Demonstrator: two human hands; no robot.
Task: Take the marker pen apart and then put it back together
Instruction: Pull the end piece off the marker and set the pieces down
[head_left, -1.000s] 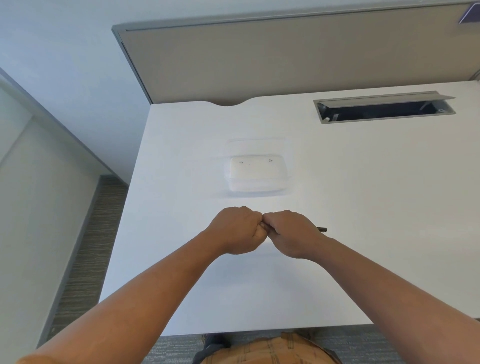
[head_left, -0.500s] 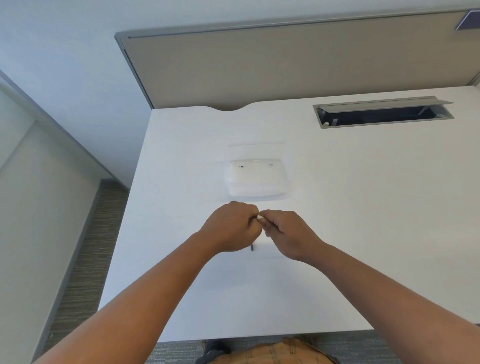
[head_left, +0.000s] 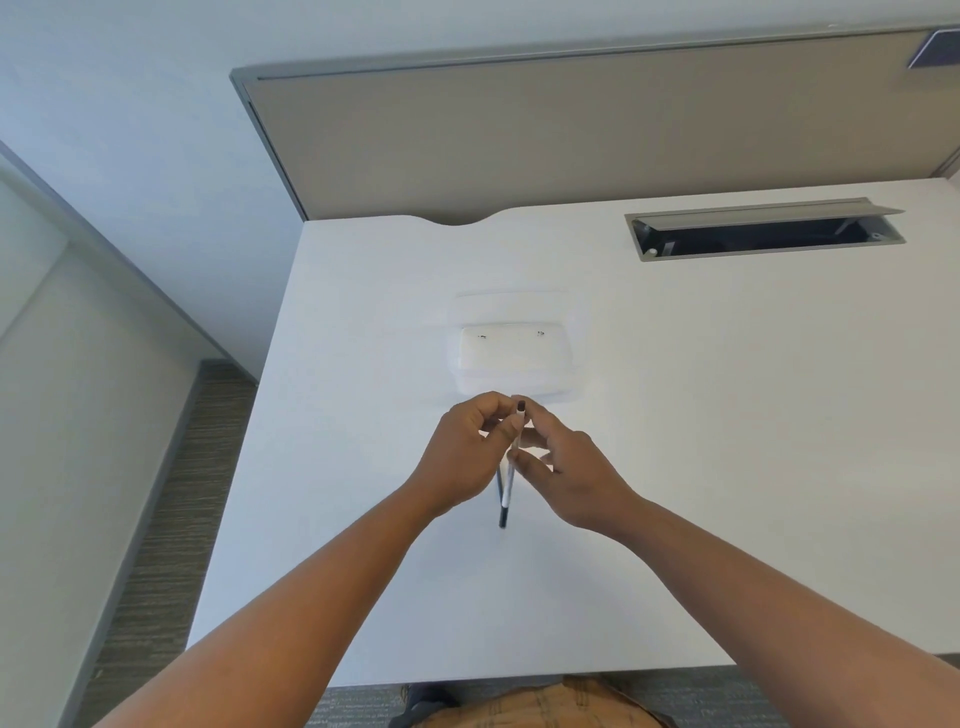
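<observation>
A thin marker pen (head_left: 508, 483) with a white barrel and a dark lower end is held nearly upright above the white desk (head_left: 727, 415). Its dark top tip sits at about the fingertips of both hands. My left hand (head_left: 467, 457) pinches the pen near its top from the left. My right hand (head_left: 561, 467) holds the barrel from the right with thumb and fingers. The middle of the barrel is hidden between the hands.
A clear plastic box (head_left: 514, 358) lies on the desk just beyond the hands. An open grey cable tray (head_left: 763, 228) is set into the desk at the back right. A beige partition (head_left: 571, 130) closes the far edge. The desk's left edge drops to the carpet floor (head_left: 156, 519).
The fists were pressed together with the pen lying sideways; now the pen has been turned nearly upright, the fingers have loosened into pinches, and the hands have moved slightly away from me.
</observation>
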